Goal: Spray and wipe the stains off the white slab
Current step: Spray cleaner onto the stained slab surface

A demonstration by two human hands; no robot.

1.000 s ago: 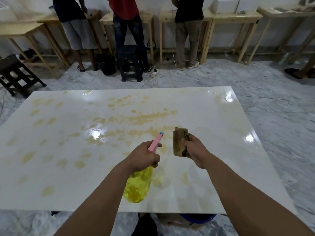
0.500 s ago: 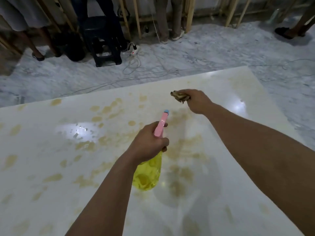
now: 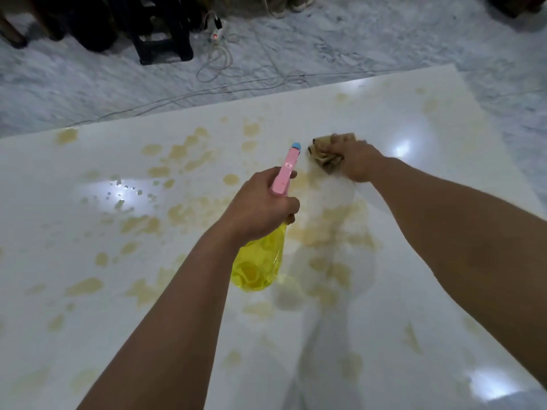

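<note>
Across most of the frame lay the white slab point(image 3: 88, 291), a glossy surface blotched with yellowish-brown stains point(image 3: 139, 224) that clustered thickest through the centre and thinned toward the lower left; bright lamp reflections sat at centre left, upper right and lower right. At the centre of the frame the left hand point(image 3: 260, 207) was wrapped fully round the neck of a spray bottle point(image 3: 257, 261), its grip closed tight; the bottle's translucent yellow body hung below the fist, tilted, while its pink head with a blue nozzle tip pointed up and away toward the upper middle of the slab. Just right of the nozzle, in the upper centre-right, the right hand point(image 3: 355, 161) pressed down on a crumpled brown cloth point(image 3: 321, 152), fingers curled over it and holding it against the slab; the cloth's folds stuck out to the left of the knuckles, touching the slab among the stains. Both forearms ran in from the bottom edge, the left from lower left, the right from the right side; their faint reflections showed in the sheen below. Beyond the far edge of the slab, along the top of the frame, was a grey marble floor point(image 3: 74, 84); a dark stool point(image 3: 161, 31) stood at upper left, with a white power strip point(image 3: 216, 32) and looping cables point(image 3: 216, 65) just beside it.
</note>
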